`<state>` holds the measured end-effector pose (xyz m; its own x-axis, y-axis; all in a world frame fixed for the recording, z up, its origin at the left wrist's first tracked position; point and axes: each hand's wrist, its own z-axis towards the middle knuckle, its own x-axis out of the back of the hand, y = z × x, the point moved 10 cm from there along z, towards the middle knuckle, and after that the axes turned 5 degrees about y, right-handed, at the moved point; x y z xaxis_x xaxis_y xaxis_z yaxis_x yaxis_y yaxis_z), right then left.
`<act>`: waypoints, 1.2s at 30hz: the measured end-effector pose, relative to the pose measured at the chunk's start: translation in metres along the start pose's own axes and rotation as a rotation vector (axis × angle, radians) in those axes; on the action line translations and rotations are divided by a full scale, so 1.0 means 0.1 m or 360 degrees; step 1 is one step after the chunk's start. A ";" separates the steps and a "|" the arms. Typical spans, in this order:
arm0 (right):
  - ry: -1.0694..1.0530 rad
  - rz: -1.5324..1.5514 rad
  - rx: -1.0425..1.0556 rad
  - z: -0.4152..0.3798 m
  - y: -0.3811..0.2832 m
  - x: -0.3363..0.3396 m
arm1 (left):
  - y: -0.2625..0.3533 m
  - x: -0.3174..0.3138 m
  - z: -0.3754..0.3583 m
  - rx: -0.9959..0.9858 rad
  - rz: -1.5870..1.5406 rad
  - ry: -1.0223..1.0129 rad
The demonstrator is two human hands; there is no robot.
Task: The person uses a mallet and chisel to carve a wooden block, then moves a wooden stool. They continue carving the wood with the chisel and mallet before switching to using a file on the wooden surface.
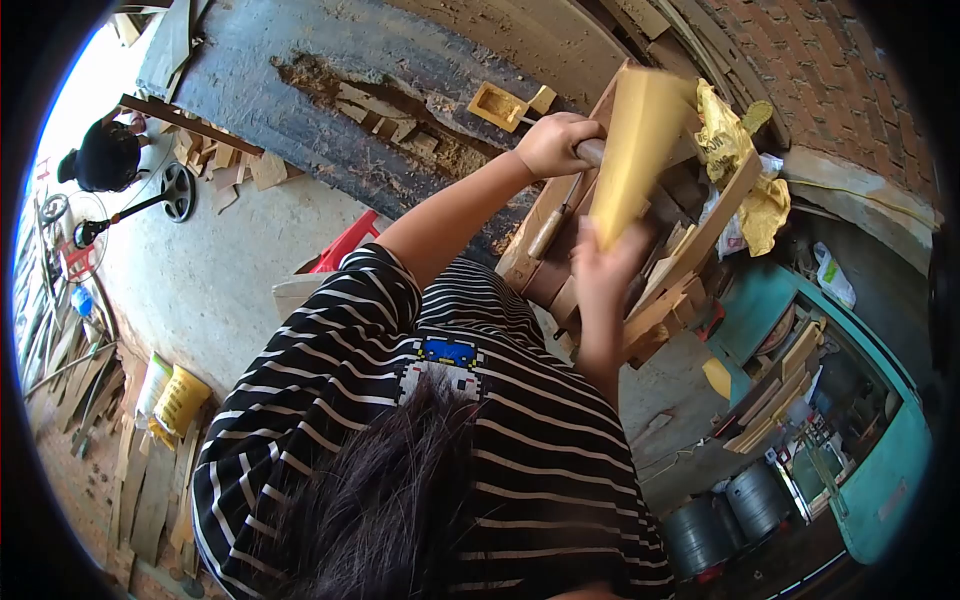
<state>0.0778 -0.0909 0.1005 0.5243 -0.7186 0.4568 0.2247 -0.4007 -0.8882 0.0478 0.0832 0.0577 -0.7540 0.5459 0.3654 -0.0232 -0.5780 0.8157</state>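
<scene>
My left hand (558,145) is closed around a round brown wooden handle (590,152). Whatever tool end it has is hidden from here. My right hand (606,268), smeared by motion, grips the narrow lower end of a long yellow wooden block (638,140). The block is blurred too, wider at its upper end, and overlaps the work just right of my left hand. Below both hands is a wooden bench or frame (522,262). On it, between my arms, lies a tool with a pale wooden handle (546,232).
A dark worn tabletop (420,65) with wood chips holds a small hollowed wooden box (496,106). Yellow sacking (762,215) hangs at the bench's right. A teal cabinet (885,480) with wood pieces stands lower right. A red stool (350,240) is at left; another person (105,155) is farther off.
</scene>
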 end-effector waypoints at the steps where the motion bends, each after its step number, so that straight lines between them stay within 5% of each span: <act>1: -0.0181 -0.0258 -0.0164 -0.01 0.13 -0.19 | 0.00 0.02 -0.01 -0.0023 -0.0036 0.0002; 5: -0.0249 -0.0260 -0.0192 -0.03 -0.16 -0.07 | -0.05 0.15 -0.02 0.0002 -0.0045 0.0103; 9: 0.0280 0.0583 0.0417 -0.03 -0.72 0.18 | -0.07 0.16 -0.02 0.0006 -0.0075 0.0109; 11: 0.0142 -0.0151 0.0625 0.00 -0.56 -0.16 | -0.06 0.14 -0.04 -0.0010 -0.0063 0.0104; 12: -0.0117 -0.0430 0.0058 0.00 -0.31 -0.32 | -0.03 0.13 -0.04 -0.0062 -0.0010 0.0099; 19: -0.0194 -0.0506 0.0004 0.01 -0.17 -0.11 | -0.01 -0.04 -0.07 -0.0130 0.0060 0.0052; 22: -0.0218 -0.0233 -0.0511 -0.13 0.09 -0.02 | 0.04 -0.30 -0.15 -0.0187 0.0038 -0.0186; 29: 0.0049 -0.0181 -0.0491 -0.62 0.67 0.40 | 0.05 -0.81 -0.67 -0.0249 0.0187 -0.0959; 30: 0.0014 -0.0051 -0.0786 -0.73 0.64 0.39 | 0.08 -0.81 -0.69 -0.0313 0.0215 -0.0999; 36: 0.0158 0.0032 -0.1000 -1.10 0.94 0.54 | 0.25 -0.35 -0.48 -0.0299 -0.0089 -0.0581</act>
<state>0.0365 -0.2299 0.0470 0.4380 -0.7666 0.4695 -0.3249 -0.6219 -0.7125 0.0426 0.0207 0.0436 -0.4665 0.7392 0.4857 -0.2024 -0.6238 0.7549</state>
